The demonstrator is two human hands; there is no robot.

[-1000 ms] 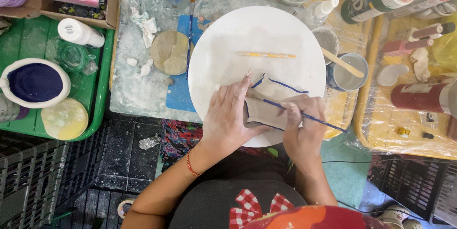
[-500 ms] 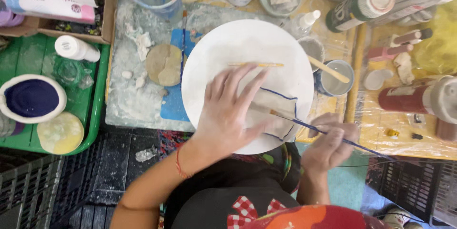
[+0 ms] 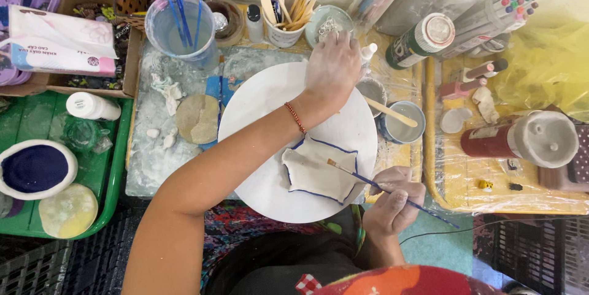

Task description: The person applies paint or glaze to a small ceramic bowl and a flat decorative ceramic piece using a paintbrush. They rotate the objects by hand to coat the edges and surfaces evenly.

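Note:
A white round board (image 3: 257,123) lies in front of me with a small star-shaped clay dish (image 3: 318,173) on it, its rim edged in blue. My right hand (image 3: 396,197) is shut on a thin blue-handled paintbrush (image 3: 374,184) whose tip rests over the dish. My left hand (image 3: 331,68) reaches across the board to its far edge, fingers bent, beside a small clear glass bowl (image 3: 328,24). It holds nothing that I can see. A red bead bracelet (image 3: 295,117) sits on that wrist.
A plastic water cup with blue brushes (image 3: 178,25) and a pot of wooden tools (image 3: 283,22) stand behind the board. To the right, a grey cup with a stick (image 3: 402,123) and paint bottles (image 3: 521,138). A green tray (image 3: 116,166) with a dark-blue bowl (image 3: 35,169) sits left.
My left hand left the clay dish and reached forward to the board's far edge near the glass bowl. My right hand stayed low at the right with the brush.

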